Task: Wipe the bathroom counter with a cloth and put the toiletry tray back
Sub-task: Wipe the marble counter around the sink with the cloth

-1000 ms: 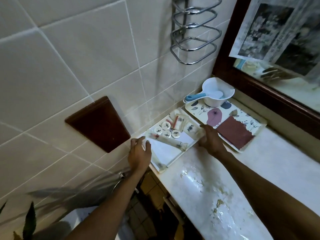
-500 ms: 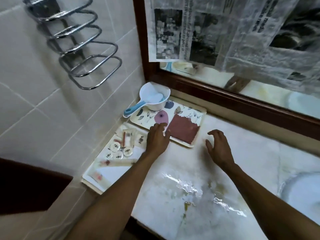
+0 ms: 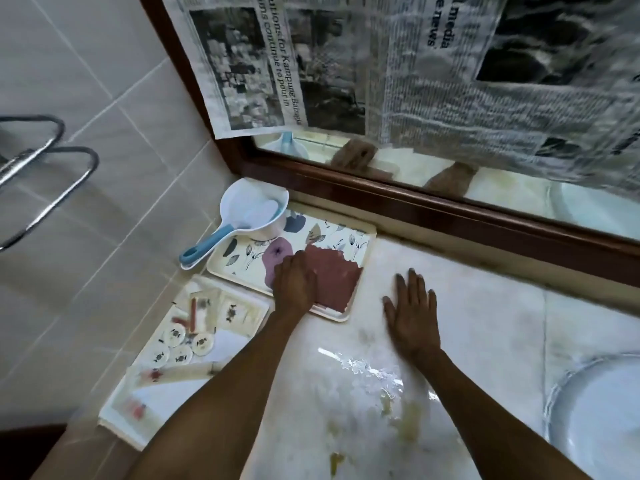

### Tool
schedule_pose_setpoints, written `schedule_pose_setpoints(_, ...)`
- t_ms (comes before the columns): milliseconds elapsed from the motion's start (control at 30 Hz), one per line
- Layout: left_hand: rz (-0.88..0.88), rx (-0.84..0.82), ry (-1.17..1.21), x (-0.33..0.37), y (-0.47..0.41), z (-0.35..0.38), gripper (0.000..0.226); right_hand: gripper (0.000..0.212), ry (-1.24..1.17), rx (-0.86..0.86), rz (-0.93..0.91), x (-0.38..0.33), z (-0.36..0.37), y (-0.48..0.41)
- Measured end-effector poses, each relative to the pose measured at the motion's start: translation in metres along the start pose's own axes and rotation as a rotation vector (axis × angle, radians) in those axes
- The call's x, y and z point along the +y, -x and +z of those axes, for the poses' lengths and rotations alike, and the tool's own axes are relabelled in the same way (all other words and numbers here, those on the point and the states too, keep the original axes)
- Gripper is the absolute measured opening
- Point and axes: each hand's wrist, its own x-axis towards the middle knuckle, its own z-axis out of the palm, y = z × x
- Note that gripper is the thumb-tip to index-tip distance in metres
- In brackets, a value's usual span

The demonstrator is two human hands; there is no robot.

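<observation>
Left hand [image 3: 294, 284] rests flat on maroon cloth [image 3: 334, 280] lying in floral tray [image 3: 360, 237], likely to collect it; right hand [image 3: 412, 315] spread, empty, bracing on wet counter [image 3: 467, 327].

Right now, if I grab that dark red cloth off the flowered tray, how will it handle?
The cloth lies flat with a ragged far edge, so it will probably flop and drape. It looks thin, likely light. The left hand rests on its edge; the tray might slide on the wet counter.

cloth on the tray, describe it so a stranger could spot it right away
Find the wood-framed mirror; below its left end a floral tray sits on the counter. The cloth is the flat reddish-brown square on its near end, under the left hand, the only plain dark patch there.
</observation>
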Motion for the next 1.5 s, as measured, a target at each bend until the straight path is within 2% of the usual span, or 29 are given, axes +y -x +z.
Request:
schedule_pose_setpoints(133, -0.12, 0.007, 0.25, 0.002, -0.013, 0.003, 0.04, 0.062, -0.004, -0.001, 0.014, 0.001, 0.003, 0.001)
schedule_pose_setpoints(200, -0.167, -0.031, 0.3, 0.01, -0.017, -0.002, 0.03, 0.063, -0.005, -0.005, 0.016, 0.001, 0.001, 0.001)
schedule_pose_setpoints(367, -0.075, -0.03, 0.372, 0.018, -0.019, -0.016, 0.019, 0.068, -0.006, -0.123, -0.002, 0.002, -0.014, 0.002)
schedule_pose_setpoints(533, 0.052, -0.082, 0.462, 0.04, -0.001, -0.034, 0.018, 0.061, 0.031, -0.274, -0.036, 0.016, -0.051, 0.005)
schedule_pose_setpoints(633, 0.162, -0.143, 0.436, 0.064, 0.016, -0.042, 0.015, 0.061, 0.009, -0.231, -0.016, 0.034, -0.077, 0.025)
schedule_pose_setpoints(700, 0.253, -0.184, 0.42, 0.085, 0.028, -0.044, 0.018, 0.053, 0.013, -0.192, 0.009, 0.049, -0.09, 0.044)
schedule_pose_setpoints(867, 0.487, -0.28, 0.537, 0.138, 0.064, -0.034, 0.024, 0.043, -0.01, -0.092, 0.128, 0.085, -0.11, 0.09)
schedule_pose_setpoints(933, 0.478, -0.332, 0.615, 0.154, 0.075, -0.024, 0.022, 0.041, -0.019, -0.054, 0.18, 0.098, -0.111, 0.109)
schedule_pose_setpoints(1067, 0.294, -0.421, 0.701, 0.164, 0.08, 0.005, 0.02, 0.036, -0.013, 0.02, 0.251, 0.116, -0.107, 0.144)
schedule_pose_setpoints(1133, 0.217, -0.412, 0.593, 0.151, 0.079, 0.02, 0.023, 0.035, -0.032, 0.042, 0.273, 0.124, -0.105, 0.155)
schedule_pose_setpoints(1200, 0.223, -0.33, 0.275, 0.13, 0.079, 0.036, 0.036, 0.046, -0.057, 0.041, 0.278, 0.132, -0.104, 0.16)
schedule_pose_setpoints(1267, 0.37, -0.263, 0.005, 0.113, 0.087, 0.053, 0.045, 0.052, -0.057, 0.058, 0.253, 0.144, -0.1, 0.159)
schedule_pose_setpoints(1400, 0.725, -0.279, -0.086, 0.124, 0.104, 0.09, 0.048, 0.048, 0.011, 0.073, 0.205, 0.172, -0.1, 0.144)
schedule_pose_setpoints(1500, 0.763, -0.34, -0.234, 0.126, 0.117, 0.122, 0.058, 0.05, 0.041, 0.06, 0.24, 0.199, -0.098, 0.134)
